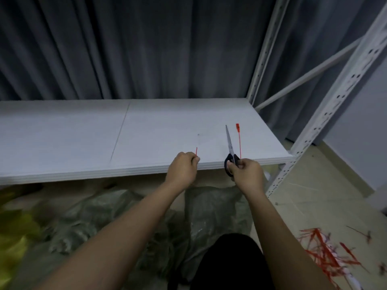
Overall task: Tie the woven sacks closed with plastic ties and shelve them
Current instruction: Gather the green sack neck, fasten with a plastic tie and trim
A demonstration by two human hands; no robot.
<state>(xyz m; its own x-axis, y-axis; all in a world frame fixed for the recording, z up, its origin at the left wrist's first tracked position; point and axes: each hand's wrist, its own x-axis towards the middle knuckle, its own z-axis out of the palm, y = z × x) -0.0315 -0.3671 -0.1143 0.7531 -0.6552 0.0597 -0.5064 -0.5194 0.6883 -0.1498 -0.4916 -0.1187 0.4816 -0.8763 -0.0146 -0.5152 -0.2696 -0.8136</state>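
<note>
Head view: the left hand (182,166) pinches a short red tie piece (196,151) pointing up and away over the shelf (83,132). The right hand (247,173) grips scissors (229,147), blades pointing away, and seemingly a long red tie (239,141) alongside. Greenish woven sacks (209,216) lie on the floor below, nearer the body, untied as far as blur allows.

In front of you is a white shelf board (73,132), which has a thin seam from 12 to 6 o'clock left of its middle. On it, towards 3 o'clock, lie a pair of scissors (229,146) with the blades pointing to 12 o'clock, and just beside them a red plastic tie (239,141), parallel. Below the board, the floor (310,197) carries grey-green woven sacks (209,216) at 6 o'clock and a heap of red ties (326,254) at 4 o'clock.
</note>
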